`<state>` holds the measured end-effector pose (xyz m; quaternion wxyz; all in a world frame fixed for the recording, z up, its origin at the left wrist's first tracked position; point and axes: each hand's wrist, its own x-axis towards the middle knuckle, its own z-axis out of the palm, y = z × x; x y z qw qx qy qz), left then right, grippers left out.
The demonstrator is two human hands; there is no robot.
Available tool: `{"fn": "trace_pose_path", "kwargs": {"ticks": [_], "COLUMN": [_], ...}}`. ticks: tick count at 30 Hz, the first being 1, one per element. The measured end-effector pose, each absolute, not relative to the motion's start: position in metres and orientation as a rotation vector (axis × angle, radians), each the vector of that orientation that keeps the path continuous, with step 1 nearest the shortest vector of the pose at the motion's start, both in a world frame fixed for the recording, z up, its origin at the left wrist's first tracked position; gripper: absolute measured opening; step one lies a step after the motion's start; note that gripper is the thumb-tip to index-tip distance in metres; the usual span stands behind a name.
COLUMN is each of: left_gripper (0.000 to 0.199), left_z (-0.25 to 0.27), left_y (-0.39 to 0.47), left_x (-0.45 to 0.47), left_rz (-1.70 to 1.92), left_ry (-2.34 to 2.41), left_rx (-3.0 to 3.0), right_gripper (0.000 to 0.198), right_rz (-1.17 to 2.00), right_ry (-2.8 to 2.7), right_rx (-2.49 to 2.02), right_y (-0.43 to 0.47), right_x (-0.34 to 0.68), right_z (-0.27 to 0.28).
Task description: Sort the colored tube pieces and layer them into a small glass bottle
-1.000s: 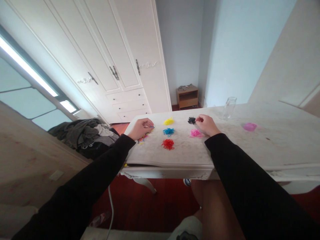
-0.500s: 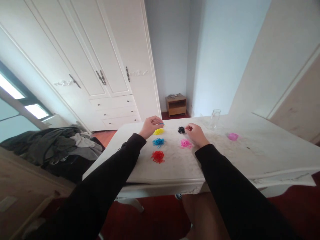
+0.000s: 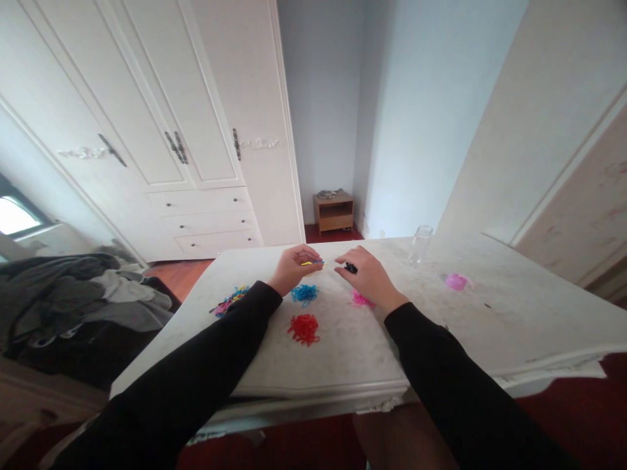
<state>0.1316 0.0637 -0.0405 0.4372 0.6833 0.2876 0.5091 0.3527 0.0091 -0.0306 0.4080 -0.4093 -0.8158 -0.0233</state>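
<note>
My left hand [image 3: 292, 266] is closed in a pinch, with a thin blue rubber band [image 3: 318, 262] at its fingertips. It hovers over the yellow pile, mostly hidden behind it. Opposite it, my right hand [image 3: 365, 271] is bent with its fingers drawn together; whatever is between the tips is too small to make out. The pile of black rubber bands [image 3: 350, 267] shows partly under that hand. Below lie a pink pile [image 3: 361, 298], partly covered by the right hand, a blue pile [image 3: 304, 294] and a red pile [image 3: 304, 328].
A mixed-colour pile [image 3: 231, 300] lies by my left forearm on the white table [image 3: 343, 365]. A clear glass jar [image 3: 420, 245] stands at the back right, and a pink lump [image 3: 456, 281] lies nearer. Dark clothes [image 3: 88, 294] are heaped left of the table.
The view has shifted, bringing the mixed-colour pile into sight beside my left forearm. My right hand has moved left across the black pile, closer to my left hand, which still pinches the blue band.
</note>
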Motion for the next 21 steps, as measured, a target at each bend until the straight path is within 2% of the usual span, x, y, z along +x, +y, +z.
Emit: {"fn": "trace_pose_path", "kwargs": {"ticks": [3,6,12,18,21], "left_gripper": [0.043,0.043,0.043,0.027,0.026], "left_z": [-0.041,-0.042,-0.04,-0.044,-0.047], "left_y": [0.063,0.062,0.067,0.066,0.058], "left_x": [0.132,0.132,0.127,0.124,0.131], "left_rz": [1.269,1.277,1.294,1.123,1.095], "left_ry": [0.692,0.695,0.731,0.845,0.85], "left_rx": [1.68,1.687,1.687,1.882,1.91], "right_gripper": [0.012,0.009,0.014,0.016,0.017], "right_rz": [-0.13,-0.179,-0.153,-0.063,-0.057], "right_ry": [-2.119,-2.167,-2.258,-2.088,-2.086], "right_rx": [-1.005,-0.982,-0.909,-0.999,-0.985], "right_y": [0.013,0.017,0.029,0.029,0.022], "right_x": [0.344,0.338,0.344,0.362,0.362], "right_z": [-0.027,-0.023,-0.016,-0.017,-0.019]}}
